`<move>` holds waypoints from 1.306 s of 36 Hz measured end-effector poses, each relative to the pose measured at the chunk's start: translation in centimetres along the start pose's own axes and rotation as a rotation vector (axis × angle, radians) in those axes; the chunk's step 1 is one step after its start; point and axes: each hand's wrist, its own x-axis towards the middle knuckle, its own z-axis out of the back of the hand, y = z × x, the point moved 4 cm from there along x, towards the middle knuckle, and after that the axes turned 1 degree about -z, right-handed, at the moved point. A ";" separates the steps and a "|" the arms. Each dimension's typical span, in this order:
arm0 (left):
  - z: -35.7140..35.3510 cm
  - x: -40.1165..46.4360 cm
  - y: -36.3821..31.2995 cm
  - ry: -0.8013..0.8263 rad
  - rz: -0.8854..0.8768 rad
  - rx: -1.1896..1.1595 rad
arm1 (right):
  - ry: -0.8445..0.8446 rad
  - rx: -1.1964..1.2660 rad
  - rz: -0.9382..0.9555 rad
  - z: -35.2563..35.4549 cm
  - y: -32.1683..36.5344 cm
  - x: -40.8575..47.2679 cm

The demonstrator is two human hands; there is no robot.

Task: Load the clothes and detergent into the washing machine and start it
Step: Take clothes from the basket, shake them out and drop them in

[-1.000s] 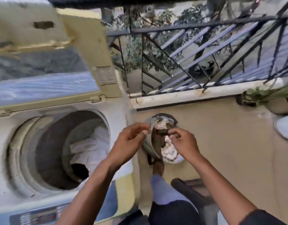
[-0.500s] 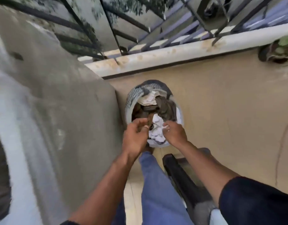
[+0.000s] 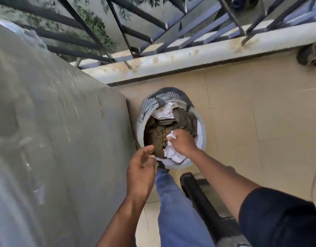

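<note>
A round pale-blue laundry basket (image 3: pixel 203 139) stands on the floor beside the washing machine's grey side panel (image 3: pixel 64 139). Brown (image 3: pixel 155 136), olive and white clothes fill it. My right hand (image 3: pixel 183 141) reaches into the basket and grips a white garment (image 3: pixel 173 154) near the front rim. My left hand (image 3: pixel 141 168) hovers over the basket's near-left rim with relaxed fingers, holding nothing. The drum opening is out of view.
A low white ledge (image 3: pixel 189 56) with dark metal railing (image 3: pixel 153 24) runs behind the basket. Tan floor tiles (image 3: pixel 251 113) spread to the right. A black chair part (image 3: pixel 198 193) sits by my blue-trousered leg (image 3: pixel 173 211). A potted plant (image 3: pixel 312 54) stands at far right.
My view swung from the open drum down to the basket. The left hand drew back toward the rim and loosened. The right hand pushed deeper and took hold of the white garment.
</note>
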 end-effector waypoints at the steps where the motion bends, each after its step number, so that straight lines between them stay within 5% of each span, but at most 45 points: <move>1: 0.1 -0.4 -0.6 0.005 -0.006 0.000 | 0.002 -0.001 0.062 0.8 1.1 -1.3; 9: 2.3 -6.1 -5.3 0.166 -0.014 0.214 | 0.022 0.318 0.215 8.0 9.7 -16.1; 20: 7.5 -13.3 -10.4 0.282 -0.308 0.505 | -0.021 0.630 0.438 16.2 17.1 -32.0; 31: 9.2 -18.2 -14.0 0.362 -0.528 0.530 | 0.179 1.363 0.681 20.2 23.9 -44.3; 40: 14.2 -18.8 -17.4 0.324 -0.582 0.391 | -0.082 1.177 0.689 21.6 26.4 -47.8; 47: 19.5 -21.5 -21.9 0.333 -0.669 0.210 | -0.615 0.312 0.357 21.9 22.0 -43.7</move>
